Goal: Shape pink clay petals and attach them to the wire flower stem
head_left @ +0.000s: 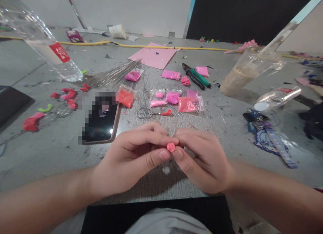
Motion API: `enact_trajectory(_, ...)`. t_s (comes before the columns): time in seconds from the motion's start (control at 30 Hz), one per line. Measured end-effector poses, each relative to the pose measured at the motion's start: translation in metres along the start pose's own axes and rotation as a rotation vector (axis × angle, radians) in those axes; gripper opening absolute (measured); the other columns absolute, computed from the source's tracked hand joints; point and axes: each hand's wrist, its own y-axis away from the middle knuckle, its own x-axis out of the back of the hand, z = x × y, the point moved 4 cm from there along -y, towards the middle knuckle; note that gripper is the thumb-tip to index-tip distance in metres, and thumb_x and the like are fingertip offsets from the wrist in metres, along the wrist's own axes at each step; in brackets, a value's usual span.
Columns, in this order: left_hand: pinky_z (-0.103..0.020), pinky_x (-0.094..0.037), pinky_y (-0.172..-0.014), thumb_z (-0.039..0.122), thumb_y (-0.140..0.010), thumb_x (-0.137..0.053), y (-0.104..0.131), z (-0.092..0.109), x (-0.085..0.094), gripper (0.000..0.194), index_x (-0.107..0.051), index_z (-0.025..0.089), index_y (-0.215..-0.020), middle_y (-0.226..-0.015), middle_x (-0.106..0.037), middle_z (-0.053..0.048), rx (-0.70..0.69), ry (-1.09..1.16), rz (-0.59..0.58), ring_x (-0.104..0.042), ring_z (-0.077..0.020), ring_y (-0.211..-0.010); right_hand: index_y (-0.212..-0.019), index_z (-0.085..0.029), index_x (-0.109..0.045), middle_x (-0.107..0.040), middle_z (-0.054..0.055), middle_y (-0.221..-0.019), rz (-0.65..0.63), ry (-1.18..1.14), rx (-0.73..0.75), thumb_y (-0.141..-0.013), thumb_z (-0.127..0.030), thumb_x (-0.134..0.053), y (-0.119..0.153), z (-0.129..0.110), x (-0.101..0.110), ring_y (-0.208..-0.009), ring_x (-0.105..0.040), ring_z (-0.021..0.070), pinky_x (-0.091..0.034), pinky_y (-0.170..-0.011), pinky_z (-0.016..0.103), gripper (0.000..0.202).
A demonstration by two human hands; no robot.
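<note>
A small coral-pink clay rose (171, 147) is pinched between the fingertips of both hands, above the near part of the grey table. My left hand (137, 156) holds it from the left, thumb below and forefinger above. From the right, the thumb and curled fingers of my right hand (204, 158) press on it. Just beyond the hands lie a wire piece with a red tip (165, 112), a bag of coral clay (188, 104), a bag of magenta clay (173, 97) and a bag of orange-red clay (126, 98).
A phone (102, 118) lies left of the bags. Behind are thin metal wires (113, 74), green-handled pliers (195, 76) and pink paper (157, 55). A water bottle (58, 55) stands left; a drink cup (239, 72), a lying bottle (277, 96) and keys (256, 116) are right.
</note>
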Motion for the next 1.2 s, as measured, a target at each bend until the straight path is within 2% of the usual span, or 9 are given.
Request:
enact_trajectory(0.2, -0.021, -0.059, -0.069, 0.011, -0.093, -0.073, -0.003, 0.001, -0.001, 0.025, -0.084, 0.026, -0.110, -0.087, -0.062, -0.002, 0.006, 0.054, -0.054, -0.065, -0.0097, -0.074, -0.081, -0.017, -0.060, -0.055, -0.002, -0.067, -0.066, -0.109, -0.059, -0.099, -0.023, -0.060, 0.000, 0.004, 0.002, -0.060, -0.048, 0.0094, -0.041, -0.056, 0.024, 0.019)
enact_trajectory(0.4, -0.021, -0.057, -0.067, 0.012, -0.094, -0.072, -0.001, 0.001, 0.000, 0.022, -0.084, 0.025, -0.107, -0.085, -0.063, -0.002, 0.036, 0.087, -0.037, -0.064, -0.0098, -0.074, -0.076, -0.016, -0.060, -0.054, -0.004, -0.064, -0.065, -0.269, -0.122, -0.096, -0.019, -0.067, 0.001, 0.011, 0.003, -0.057, -0.047, 0.0064, -0.040, -0.054, 0.020, 0.021)
enact_trajectory(0.67, -0.023, -0.055, -0.071, 0.011, -0.096, -0.069, 0.001, -0.001, 0.001, 0.027, -0.083, 0.029, -0.111, -0.088, -0.064, -0.002, 0.026, 0.013, -0.018, -0.062, -0.0106, -0.079, -0.074, -0.021, -0.053, -0.047, -0.005, -0.061, -0.038, -0.082, -0.045, -0.099, -0.021, -0.063, -0.001, 0.004, 0.005, -0.053, -0.043, 0.0080, -0.037, -0.050, 0.022, 0.026)
enact_trajectory(0.87, -0.024, -0.053, -0.075, 0.011, -0.098, -0.066, 0.002, -0.003, 0.001, 0.025, -0.082, 0.028, -0.108, -0.089, -0.066, -0.002, 0.049, 0.018, -0.021, -0.061, -0.0111, -0.082, -0.075, -0.019, -0.055, -0.047, -0.005, -0.062, -0.028, -0.044, -0.015, -0.098, -0.019, -0.062, -0.002, 0.001, 0.006, -0.054, -0.043, 0.0069, -0.038, -0.051, 0.020, 0.023)
enact_trajectory(1.07, -0.018, -0.054, -0.073, 0.011, -0.098, -0.067, -0.001, -0.002, 0.000, 0.021, -0.083, 0.023, -0.105, -0.089, -0.067, -0.002, 0.090, 0.064, -0.010, -0.062, -0.0082, -0.079, -0.081, -0.019, -0.059, -0.053, -0.003, -0.064, -0.001, 0.016, 0.016, -0.096, -0.018, -0.063, -0.001, -0.002, 0.009, -0.056, -0.047, 0.0081, -0.042, -0.052, 0.021, 0.015)
enact_trajectory(1.2, -0.015, -0.055, -0.070, 0.013, -0.096, -0.071, -0.002, -0.007, 0.001, 0.017, -0.084, 0.022, -0.100, -0.092, -0.072, -0.002, 0.176, 0.155, 0.039, -0.063, -0.0074, -0.078, -0.088, -0.023, -0.060, -0.060, -0.001, -0.068, 0.056, 0.066, 0.028, -0.090, -0.013, -0.063, -0.002, -0.006, 0.014, -0.059, -0.055, 0.0122, -0.048, -0.054, 0.027, 0.011)
